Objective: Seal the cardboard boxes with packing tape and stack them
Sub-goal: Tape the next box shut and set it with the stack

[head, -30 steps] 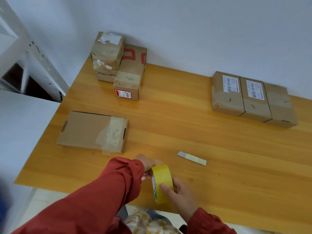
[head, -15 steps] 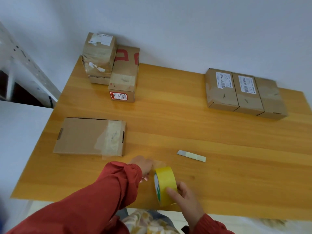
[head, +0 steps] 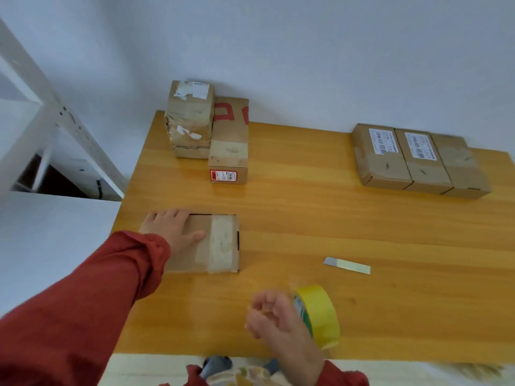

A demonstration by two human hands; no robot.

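Right hand (head: 274,319), near the near edge of the table (head: 306,213): fingers curled against the yellow tape roll (head: 320,313), apparently gripping it, though blur hides which fingers bear it. Left hand (head: 172,232): fingers straight and spread, pressing flat on the left part of the flat box (head: 184,261), holding nothing. This box already carries a pale tape band across its right end and lies near the table's left edge.

Hazards. A flat palm only pins the box, so a sideways pull of tape may slide it towards the left edge. The roll hangs just above the near edge and would drop to the floor if it slipped. A loose tape end could fold onto itself.

Room. Bare wood runs right of the flat box as far as the pale strip (head: 347,265). Farther off stand the stacked boxes (head: 191,118) at far left against the wall and a row of three boxes (head: 418,160) at far right, well apart from both hands.
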